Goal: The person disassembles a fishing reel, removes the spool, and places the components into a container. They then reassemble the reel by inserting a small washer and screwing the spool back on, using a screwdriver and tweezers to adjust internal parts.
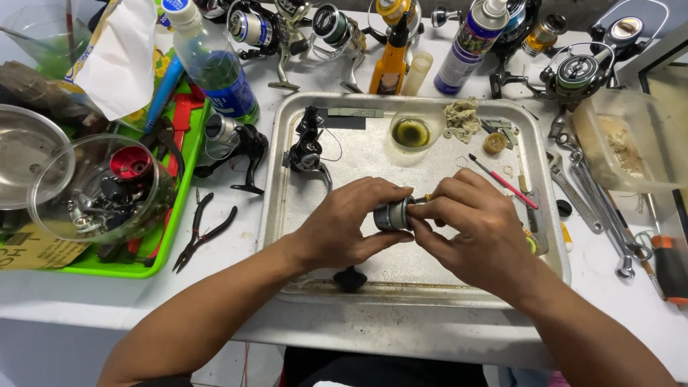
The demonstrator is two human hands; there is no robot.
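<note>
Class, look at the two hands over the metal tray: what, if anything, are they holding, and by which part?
The left hand grips a grey fishing-reel spool around its side; the right hand pinches its other end.

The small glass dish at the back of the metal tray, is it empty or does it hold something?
Not empty. The small glass dish stands upright on the metal tray and holds a shallow pool of dark yellow-green liquid; what liquid cannot be told.

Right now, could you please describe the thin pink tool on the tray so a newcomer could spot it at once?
Start at the big metal tray in the middle of the white table. On its right half, just beyond the right hand, lies the pink tool, slanting down to the right. It is the only slim, pink, stick-like thing on the tray.
</note>
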